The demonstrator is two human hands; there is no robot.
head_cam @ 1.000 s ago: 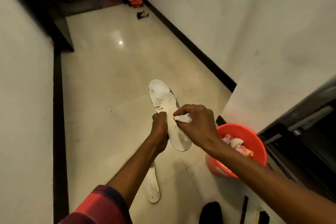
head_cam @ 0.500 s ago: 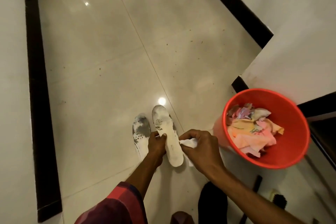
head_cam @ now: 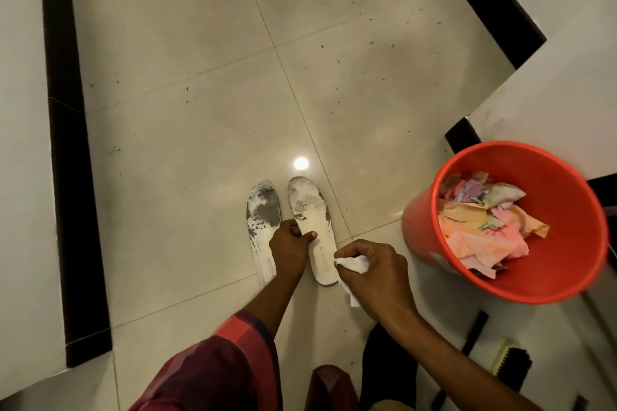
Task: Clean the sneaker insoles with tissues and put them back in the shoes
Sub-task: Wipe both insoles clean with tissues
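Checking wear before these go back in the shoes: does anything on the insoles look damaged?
Yes. Both insoles have grey patches at the toe end, where the white surface looks worn or peeled. It is worst on the floor insole; the held insole, gripped by the left hand, shows smaller patches.

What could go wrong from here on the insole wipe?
1. The left hand grips the held insole only at one edge, so wiping pressure could bend it or make it slip.
2. The tissue in the right hand is a small crumpled wad with a loose tail. It may tear, or smear the grey grime near the toe.
3. The second insole lies on a floor dotted with specks, so it may pick up grit.
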